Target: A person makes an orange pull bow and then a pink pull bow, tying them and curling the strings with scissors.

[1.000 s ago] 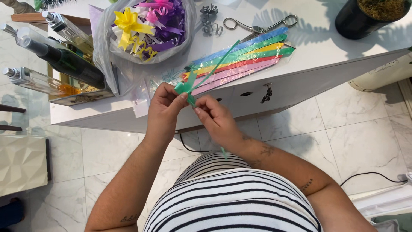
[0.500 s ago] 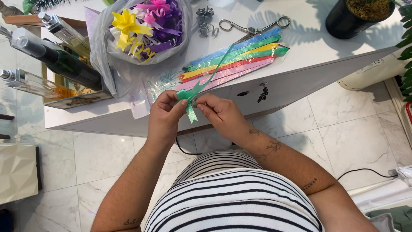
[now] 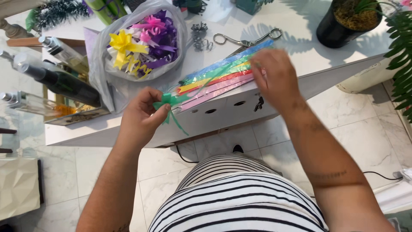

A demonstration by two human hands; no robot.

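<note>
White table over marble floor | left hand pinches green bow | right hand blurred, grip unclear

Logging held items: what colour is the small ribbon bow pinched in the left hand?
Green; the ribbon bow held in the left hand shows clearly in the head view.

Right hand is motion-blurred, so finger positions & whether it grips anything can't be told; it covers the right end of the ribbon strips; left hand hides most of the green bow behind thumb & fingers, only loops & a tail show; plant pot cut off by top edge; fern leaves cut by right edge; bottles partly run off left edge; bows inside plastic bag overlap, count unclear; small silver curls too small to tell.
</note>
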